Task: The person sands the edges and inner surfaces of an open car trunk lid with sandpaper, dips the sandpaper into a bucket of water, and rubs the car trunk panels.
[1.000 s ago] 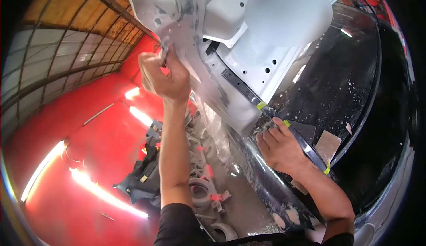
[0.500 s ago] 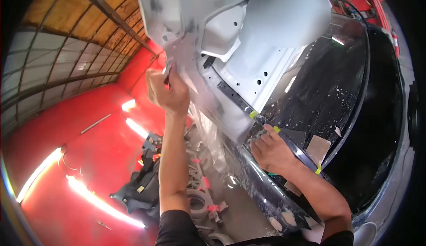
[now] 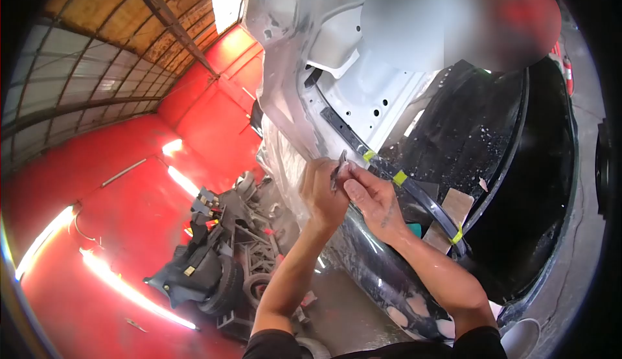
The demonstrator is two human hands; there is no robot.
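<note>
My left hand (image 3: 322,194) is closed on a thin, dark grey sheet (image 3: 339,170) that looks like a small folded piece of sandpaper. Pinched against its near edge are the fingertips of my right hand (image 3: 376,202). Both hands meet above the lower edge of a grey-primed car body panel (image 3: 285,93). Just beyond my right hand runs a dark trim strip (image 3: 414,194) with a yellow tape tab (image 3: 400,177) on it. My fingers hide most of the sheet.
A black, dust-speckled car panel (image 3: 466,126) lies to the right, with a brown flat piece (image 3: 457,205) near the strip. Below is a dark glossy body part (image 3: 382,262). Wheels and loose parts (image 3: 223,281) are piled at left beside a red wall (image 3: 129,203).
My left hand has come down and right from the primed panel, bringing the thin sheet. My right hand has left the trim strip and moved up-left to meet it. The view has shifted slightly.
</note>
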